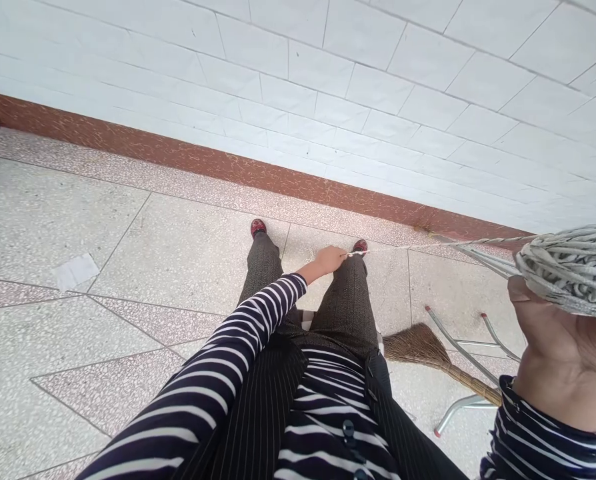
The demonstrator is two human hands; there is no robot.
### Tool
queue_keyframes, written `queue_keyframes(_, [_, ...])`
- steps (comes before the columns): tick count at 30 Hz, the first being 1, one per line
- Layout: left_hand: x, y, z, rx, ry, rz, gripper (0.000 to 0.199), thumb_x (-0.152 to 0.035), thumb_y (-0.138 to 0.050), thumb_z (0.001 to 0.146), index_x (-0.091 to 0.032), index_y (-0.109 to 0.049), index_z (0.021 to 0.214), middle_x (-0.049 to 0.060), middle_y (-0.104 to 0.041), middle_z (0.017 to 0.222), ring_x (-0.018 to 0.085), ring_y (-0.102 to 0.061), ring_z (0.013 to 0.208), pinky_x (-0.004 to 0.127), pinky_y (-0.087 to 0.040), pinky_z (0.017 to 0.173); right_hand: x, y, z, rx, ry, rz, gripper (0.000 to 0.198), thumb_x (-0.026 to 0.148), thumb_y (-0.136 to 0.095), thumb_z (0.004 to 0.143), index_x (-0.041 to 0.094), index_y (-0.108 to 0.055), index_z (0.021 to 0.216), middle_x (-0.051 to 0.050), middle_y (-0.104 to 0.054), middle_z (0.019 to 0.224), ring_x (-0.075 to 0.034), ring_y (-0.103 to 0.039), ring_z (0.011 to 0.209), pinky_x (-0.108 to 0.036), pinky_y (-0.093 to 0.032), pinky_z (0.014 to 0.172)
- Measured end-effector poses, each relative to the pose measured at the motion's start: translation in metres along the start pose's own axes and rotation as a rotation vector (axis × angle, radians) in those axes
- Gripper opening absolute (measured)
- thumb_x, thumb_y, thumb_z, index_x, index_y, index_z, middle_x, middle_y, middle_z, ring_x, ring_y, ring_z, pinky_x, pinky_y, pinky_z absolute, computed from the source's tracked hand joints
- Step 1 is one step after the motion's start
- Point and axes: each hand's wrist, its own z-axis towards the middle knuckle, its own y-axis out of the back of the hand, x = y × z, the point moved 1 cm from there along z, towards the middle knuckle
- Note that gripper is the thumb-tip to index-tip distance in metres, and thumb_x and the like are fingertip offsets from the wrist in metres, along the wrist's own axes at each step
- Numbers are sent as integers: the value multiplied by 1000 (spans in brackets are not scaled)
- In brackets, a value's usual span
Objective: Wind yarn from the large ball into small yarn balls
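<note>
My left hand (330, 259) is closed on the thin end of a whitish cord (393, 249), low in front of my legs. The cord stretches to the right, nearly straight, up to a thick ball of grey-white cord (573, 270) at the right edge. My right hand (563, 333) holds that ball from below, palm turned up, with the thumb on its near side. Its other fingers are hidden behind the ball or cut off by the frame.
A straw broom (418, 343) lies by metal stool legs (453, 340) with red tips, under my right arm. A white paper (75, 272) rests on the speckled floor at left. Ahead stands a tiled wall (298, 93) with a red-brown skirting (218, 159).
</note>
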Motion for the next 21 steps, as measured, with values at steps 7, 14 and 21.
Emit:
queue_keyframes(7, [52, 33, -14, -110, 163, -74, 29, -23, -46, 93, -18, -74, 88, 8, -74, 88, 23, -66, 81, 32, -48, 77, -9, 11, 16, 198, -53, 152, 20, 17, -69, 66, 23, -59, 82, 8, -64, 92, -9, -65, 79, -21, -62, 58])
queue_keyframes(14, [37, 29, -18, -17, 28, -196, 22, -20, -57, 83, -20, -78, 89, 4, -77, 102, 23, -69, 99, 29, -49, 90, -28, -7, 24, 260, -107, 169, 41, 11, -63, 53, 19, -60, 92, 6, -64, 90, -10, -64, 77, -22, -60, 55])
queue_keyframes(21, [0, 2, -39, 307, -237, -514, 29, -32, -69, 78, -19, -77, 103, 3, -77, 101, 22, -69, 96, 27, -48, 84, -26, -22, 26, 329, -127, 225, 34, 10, -61, 57, 19, -57, 90, 5, -64, 85, -12, -66, 78, -25, -59, 58])
